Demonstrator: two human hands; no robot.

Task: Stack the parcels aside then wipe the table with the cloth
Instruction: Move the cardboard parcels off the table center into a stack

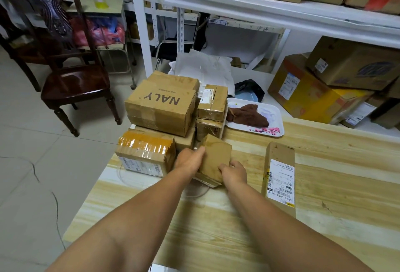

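Note:
A small brown cardboard parcel is tilted just above the wooden table. My left hand grips its left edge and my right hand grips its near right corner. Just behind it stands a stack of parcels at the table's far left: a large box marked NALY, a taped box and two small taped boxes. A long flat parcel with a shipping label lies to the right. A brown cloth rests on a white tray.
White shelving with cardboard boxes stands behind the table, and more boxes sit at the right. A dark wooden chair stands on the tiled floor to the left. White and black bags lie behind the stack.

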